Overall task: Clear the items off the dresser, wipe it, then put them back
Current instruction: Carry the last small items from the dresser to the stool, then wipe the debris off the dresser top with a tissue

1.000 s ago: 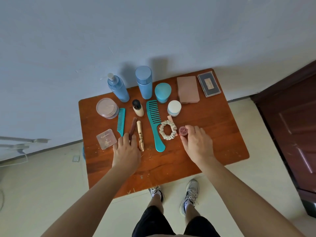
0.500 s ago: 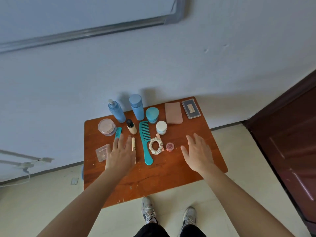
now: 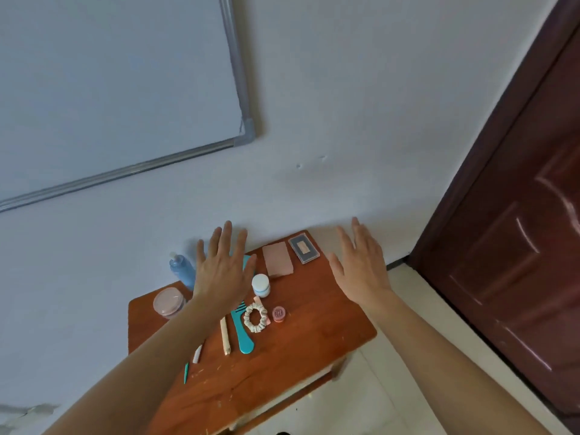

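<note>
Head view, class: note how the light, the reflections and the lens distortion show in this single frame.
Head view: soft, even light, with no hard shadows on the dresser. Head view: pale streaks of glare lie on the door panels. Head view: the wide-angle lens makes the whiteboard and the door lean steeply. Head view: the raised left hand and right hand look slightly soft.
</note>
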